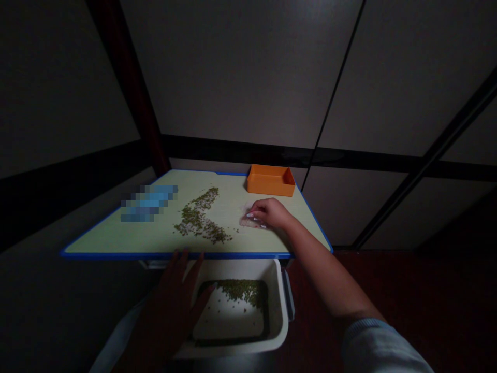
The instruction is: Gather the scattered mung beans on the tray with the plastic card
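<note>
My right hand (269, 212) is over the right half of the table, its fingers pinched on a thin clear plastic piece (250, 223) that lies against the tabletop. Whether this is a bag or a stiff sheet is hard to make out. To its left, small greenish-brown grains (198, 220) lie scattered in a loose curved band. My left hand (176, 290), dark in shadow, has its fingers spread at the table's front edge, its thumb over the left side of a white bin (282, 311). More of the same grains (243, 290) lie inside the bin, mostly along its far side.
An orange open box (271, 185) stands at the back right of the pale, blue-edged table (116, 238). A blurred blue item (149, 203) lies at the left. Panelled walls (240, 77) rise behind the table, and dark red floor (388, 290) shows at the right.
</note>
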A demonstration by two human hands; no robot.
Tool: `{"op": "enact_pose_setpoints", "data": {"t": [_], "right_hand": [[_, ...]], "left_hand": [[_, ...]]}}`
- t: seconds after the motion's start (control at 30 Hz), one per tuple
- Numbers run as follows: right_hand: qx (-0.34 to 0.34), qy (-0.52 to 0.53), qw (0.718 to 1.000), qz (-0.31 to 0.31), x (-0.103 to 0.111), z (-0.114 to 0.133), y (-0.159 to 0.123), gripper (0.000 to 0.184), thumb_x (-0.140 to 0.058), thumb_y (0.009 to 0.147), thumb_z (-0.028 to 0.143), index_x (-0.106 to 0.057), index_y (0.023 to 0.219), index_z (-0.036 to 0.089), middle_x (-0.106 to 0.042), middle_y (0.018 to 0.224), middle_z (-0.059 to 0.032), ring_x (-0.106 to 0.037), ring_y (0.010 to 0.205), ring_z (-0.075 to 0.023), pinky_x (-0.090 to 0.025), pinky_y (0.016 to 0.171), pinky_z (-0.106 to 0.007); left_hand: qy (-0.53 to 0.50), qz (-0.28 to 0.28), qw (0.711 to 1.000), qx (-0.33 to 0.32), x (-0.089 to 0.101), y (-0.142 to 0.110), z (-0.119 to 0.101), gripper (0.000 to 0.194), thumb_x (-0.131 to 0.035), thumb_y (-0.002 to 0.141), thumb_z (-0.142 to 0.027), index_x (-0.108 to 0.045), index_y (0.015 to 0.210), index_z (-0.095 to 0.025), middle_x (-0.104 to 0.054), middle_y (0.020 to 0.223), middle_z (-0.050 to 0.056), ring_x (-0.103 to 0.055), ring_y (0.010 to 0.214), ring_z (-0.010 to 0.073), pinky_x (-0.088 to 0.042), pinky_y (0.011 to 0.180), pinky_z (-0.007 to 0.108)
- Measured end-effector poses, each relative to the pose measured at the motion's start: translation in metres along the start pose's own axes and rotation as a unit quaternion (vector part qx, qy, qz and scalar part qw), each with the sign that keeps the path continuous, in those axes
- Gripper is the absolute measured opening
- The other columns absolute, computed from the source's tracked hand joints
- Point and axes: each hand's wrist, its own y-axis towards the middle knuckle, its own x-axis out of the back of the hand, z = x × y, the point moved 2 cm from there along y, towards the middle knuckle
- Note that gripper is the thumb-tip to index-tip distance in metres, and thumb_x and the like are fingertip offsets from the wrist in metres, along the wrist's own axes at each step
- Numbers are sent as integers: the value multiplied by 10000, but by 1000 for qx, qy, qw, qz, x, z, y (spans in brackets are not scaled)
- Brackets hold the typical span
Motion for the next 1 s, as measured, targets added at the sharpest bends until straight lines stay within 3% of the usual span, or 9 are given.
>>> {"op": "enact_pose_setpoints", "data": {"t": [0.3, 0.6, 0.77, 1.0], "right_hand": [[-87, -2, 996, 13, 5, -6, -1, 135, -654, 795, 196, -687, 698, 107, -604, 610, -1, -483, 538, -83, -263, 523, -214], [-88, -47, 995, 12, 6, -6, 0, 148, -652, 785, 196, -667, 659, 119, -564, 575, 12, -423, 528, -77, -245, 524, -224], [-31, 26, 998, 40, -7, -6, 0, 142, -635, 811, 205, -660, 701, 118, -595, 586, 13, -482, 532, -76, -290, 536, -201], [-49, 97, 993, 44, -5, -10, 0, 133, -622, 806, 198, -644, 708, 110, -587, 565, 15, -503, 505, -81, -325, 522, -193]], "left_hand": [[-3, -12, 1000, -2, 1, 1, 0, 656, -379, 893, -575, -435, 1398, -159, -441, 1466, 239, -371, 1397, 400, -439, 1043, 558], [12, -5, 1000, -6, 0, 0, 0, 670, -402, 885, -576, -411, 1411, -162, -442, 1457, 251, -373, 1398, 398, -455, 1030, 557], [20, -14, 1000, -14, 3, 1, -3, 651, -403, 894, -547, -421, 1401, -138, -446, 1442, 269, -389, 1384, 409, -464, 1019, 553], [-1, 4, 1000, 3, 3, 2, -2, 666, -386, 887, -588, -438, 1394, -161, -443, 1463, 240, -378, 1394, 400, -436, 1046, 561]]}}
